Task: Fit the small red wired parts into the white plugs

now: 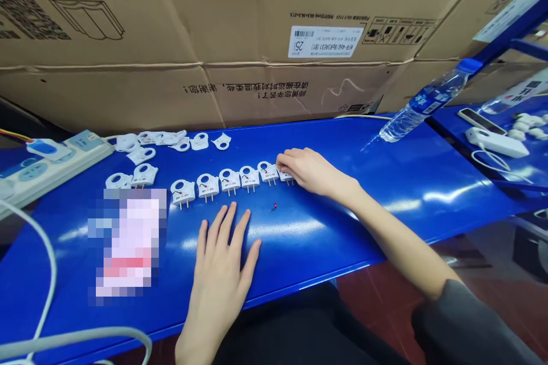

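My left hand (pixel 222 256) lies flat on the blue table (pixel 406 182), fingers stretched out and holding nothing. My right hand (pixel 310 170) rests at the right end of a row of several white plug halves (pixel 229 180) with metal pins, its fingers curled over the last plug half (pixel 286 175). A tiny red and dark part (pixel 274 206) lies loose on the table between my hands. More white plug shells (pixel 171 140) lie in a loose group at the back left.
Big cardboard boxes (pixel 214 34) wall off the back. A white power strip (pixel 47 159) and cables sit at the left. A water bottle (pixel 422 105) lies at the back right, beside a second blue table with a phone (pixel 482 121) and another strip (pixel 496 142).
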`<action>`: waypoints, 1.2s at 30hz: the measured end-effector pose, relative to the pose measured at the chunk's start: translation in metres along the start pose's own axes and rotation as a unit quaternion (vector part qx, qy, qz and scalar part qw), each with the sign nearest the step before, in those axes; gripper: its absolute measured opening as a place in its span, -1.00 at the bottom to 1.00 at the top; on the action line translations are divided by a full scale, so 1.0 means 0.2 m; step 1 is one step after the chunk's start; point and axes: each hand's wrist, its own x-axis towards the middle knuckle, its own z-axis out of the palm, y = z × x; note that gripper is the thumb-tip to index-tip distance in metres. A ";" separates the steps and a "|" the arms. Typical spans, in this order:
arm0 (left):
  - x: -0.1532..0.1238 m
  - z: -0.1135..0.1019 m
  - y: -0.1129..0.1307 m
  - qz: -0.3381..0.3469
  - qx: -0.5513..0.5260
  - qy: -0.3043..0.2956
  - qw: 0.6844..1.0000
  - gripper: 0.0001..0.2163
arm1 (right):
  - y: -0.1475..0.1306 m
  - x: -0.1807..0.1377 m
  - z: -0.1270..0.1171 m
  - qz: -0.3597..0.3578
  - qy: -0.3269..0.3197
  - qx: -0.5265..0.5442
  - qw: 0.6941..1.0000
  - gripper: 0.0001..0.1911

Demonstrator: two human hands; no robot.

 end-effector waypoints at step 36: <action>0.00 -0.01 0.00 -0.009 -0.015 -0.009 1.000 -0.51 | -0.12 -0.10 -0.04 -0.088 -0.054 0.169 0.980 -0.87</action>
